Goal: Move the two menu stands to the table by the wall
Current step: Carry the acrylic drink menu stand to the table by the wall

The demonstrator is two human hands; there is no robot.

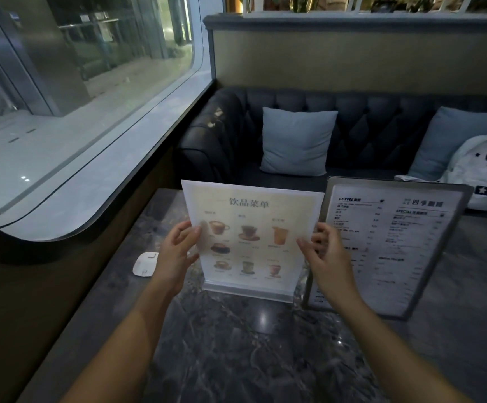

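Observation:
A clear acrylic menu stand [251, 239] with a cream drinks sheet stands upright on the dark marble table [236, 344]. My left hand [178, 251] grips its left edge and my right hand [326, 254] grips its right edge. Its base rests on or just above the tabletop; I cannot tell which. Just to the right, a second menu stand [390, 245] with a dark frame and a white text sheet stands tilted back on the same table, partly hidden behind my right hand.
A small white device [144, 264] lies on the table left of my left hand. A dark sofa [367, 120] with two blue cushions and a white backpack [483, 170] sits behind the table. A curved window and wall run along the left side.

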